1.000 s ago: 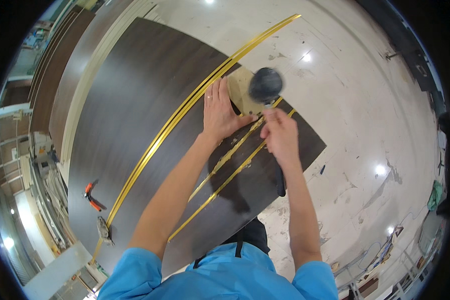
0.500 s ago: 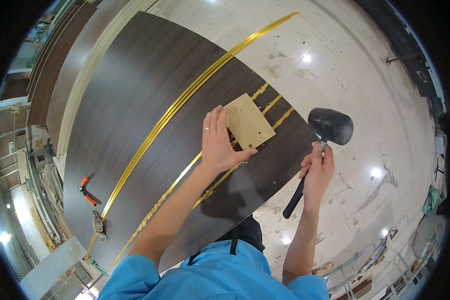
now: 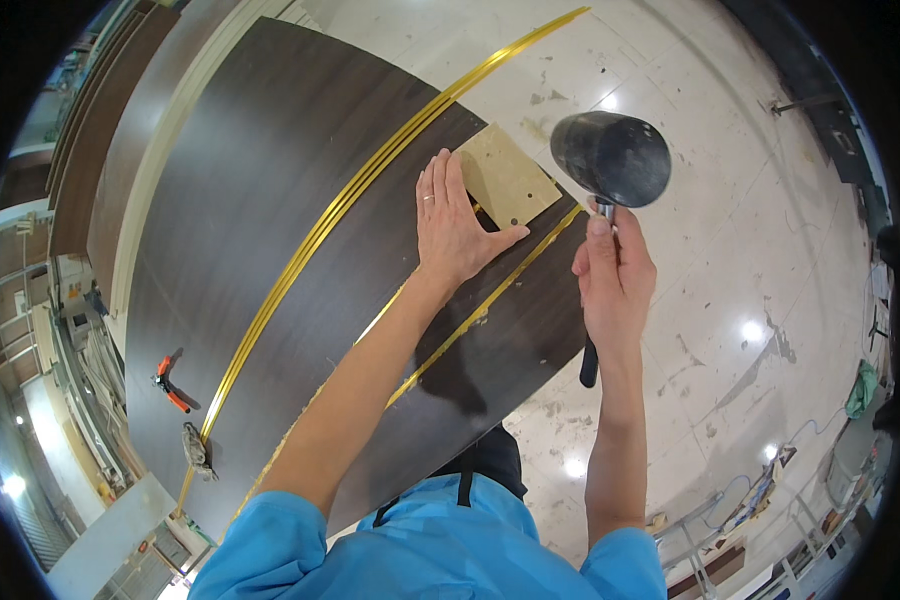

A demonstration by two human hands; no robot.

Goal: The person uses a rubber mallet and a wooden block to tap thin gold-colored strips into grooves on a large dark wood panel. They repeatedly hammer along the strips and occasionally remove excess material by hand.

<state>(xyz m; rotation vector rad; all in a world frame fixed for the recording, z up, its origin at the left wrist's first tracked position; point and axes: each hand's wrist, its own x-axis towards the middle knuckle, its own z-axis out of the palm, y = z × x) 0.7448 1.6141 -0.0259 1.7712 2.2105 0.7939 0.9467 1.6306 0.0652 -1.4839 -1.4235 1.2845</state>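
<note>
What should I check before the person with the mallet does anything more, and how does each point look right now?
1. Mallet gripped: ok, the right hand is closed around its handle, just below the head.
2. Block steadied: ok, the left hand holds it at its edges.
3. Left hand apart from the mallet head: ok, the head is off to the right in this view.
4. Gold strip flush with the board: cannot tell from above.
5. Pliers away from the block: ok, they lie far to the left on the board.
6. Board well supported: cannot tell, its underside is hidden.
</note>
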